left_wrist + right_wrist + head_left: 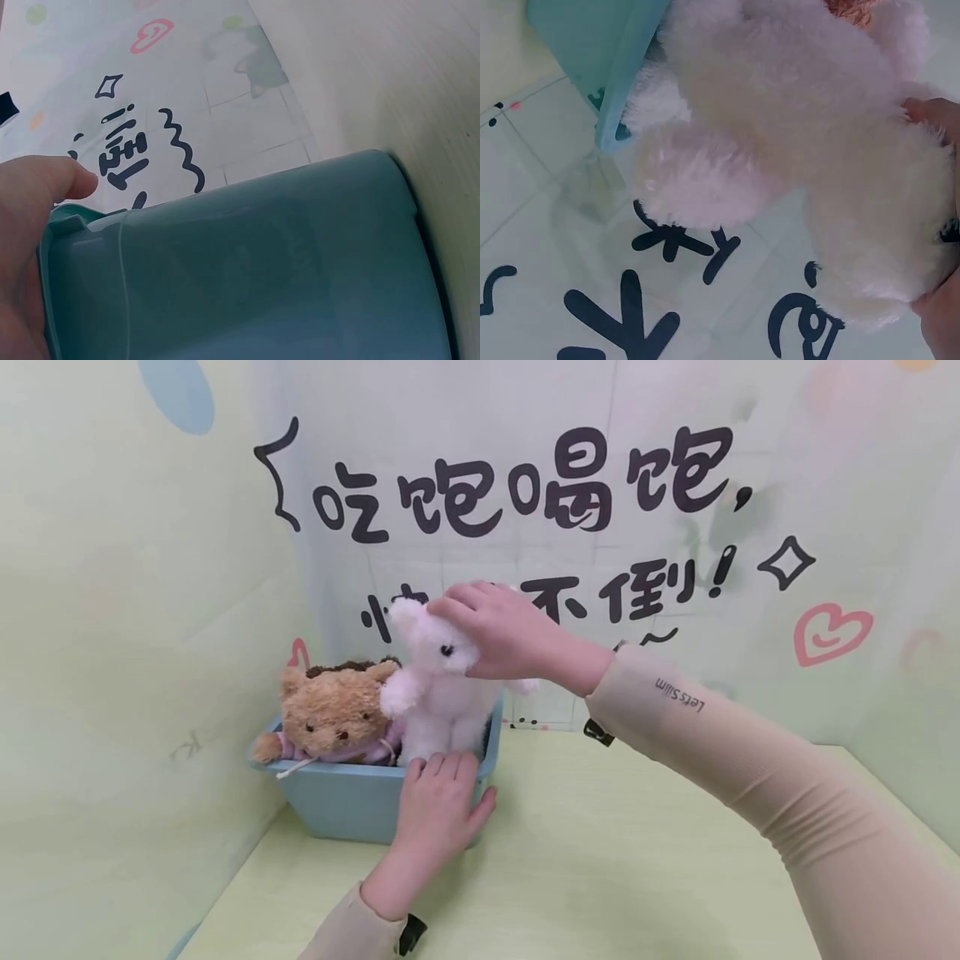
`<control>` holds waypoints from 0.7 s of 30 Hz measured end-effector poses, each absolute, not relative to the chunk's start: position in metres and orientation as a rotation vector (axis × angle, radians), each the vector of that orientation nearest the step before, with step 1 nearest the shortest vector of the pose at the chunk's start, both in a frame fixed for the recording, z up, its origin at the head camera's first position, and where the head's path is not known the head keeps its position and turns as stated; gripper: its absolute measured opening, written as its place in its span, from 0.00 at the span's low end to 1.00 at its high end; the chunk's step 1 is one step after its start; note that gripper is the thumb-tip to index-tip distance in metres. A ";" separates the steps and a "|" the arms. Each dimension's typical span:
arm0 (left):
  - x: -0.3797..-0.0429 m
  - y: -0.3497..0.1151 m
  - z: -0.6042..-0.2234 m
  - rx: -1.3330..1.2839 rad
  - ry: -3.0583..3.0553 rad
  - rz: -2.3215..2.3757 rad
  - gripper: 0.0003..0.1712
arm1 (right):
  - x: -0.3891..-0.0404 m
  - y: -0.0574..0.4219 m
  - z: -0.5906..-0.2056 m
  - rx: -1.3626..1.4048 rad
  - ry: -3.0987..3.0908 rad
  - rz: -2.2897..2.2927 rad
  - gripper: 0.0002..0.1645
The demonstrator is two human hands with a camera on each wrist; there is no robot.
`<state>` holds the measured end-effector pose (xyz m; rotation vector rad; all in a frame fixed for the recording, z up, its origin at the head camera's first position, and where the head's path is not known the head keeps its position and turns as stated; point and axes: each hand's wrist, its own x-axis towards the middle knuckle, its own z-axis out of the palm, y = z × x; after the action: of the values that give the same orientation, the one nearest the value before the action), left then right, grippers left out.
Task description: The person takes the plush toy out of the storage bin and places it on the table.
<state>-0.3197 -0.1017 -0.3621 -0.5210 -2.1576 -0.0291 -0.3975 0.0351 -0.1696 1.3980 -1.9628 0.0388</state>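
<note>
A white fluffy plush toy [450,706] with a black eye stands upright in the blue bin [341,802], its lower part inside. My right hand [506,631] grips its head from above and the side. In the right wrist view, fingers and thumb lie on either side of the plush toy's head [877,217]. My left hand [438,802] holds the front rim of the bin near its right corner, fingers over the edge. The left wrist view shows the thumb by the corner of the bin [255,262]. A brown teddy bear [337,714] in pink clothes sits in the bin's left half.
The bin stands on a pale wooden table [600,843], close to the left wall panel [135,735]. Behind it is a back panel [480,410] printed with large dark characters. Something dark brown and fuzzy [333,668] shows behind the bear.
</note>
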 end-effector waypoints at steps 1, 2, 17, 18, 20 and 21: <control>-0.320 -0.102 -0.362 -0.519 -2.163 -0.021 0.19 | -0.396 0.034 -0.168 1.424 -1.928 0.014 0.36; -0.320 -0.102 -0.362 -0.517 -2.168 -0.015 0.19 | -0.393 0.033 -0.167 1.452 -1.885 -0.016 0.35; -0.322 -0.101 -0.362 -0.517 -2.156 -0.040 0.20 | -0.382 0.021 -0.178 1.602 -2.084 0.059 0.35; -0.322 -0.101 -0.361 -0.517 -2.151 -0.043 0.20 | -0.385 0.022 -0.183 1.584 -2.104 0.068 0.36; -0.322 -0.101 -0.362 -0.520 -2.140 -0.047 0.20 | -0.392 0.022 -0.193 1.553 -2.140 0.099 0.38; -0.321 -0.101 -0.362 -0.523 -2.134 -0.048 0.20 | -0.394 0.022 -0.197 1.540 -2.155 0.118 0.38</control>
<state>-0.3213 -0.1010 -0.3623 -0.5234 -2.1341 -0.0475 -0.3943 0.0219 -0.1973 1.5401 -2.1546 0.1176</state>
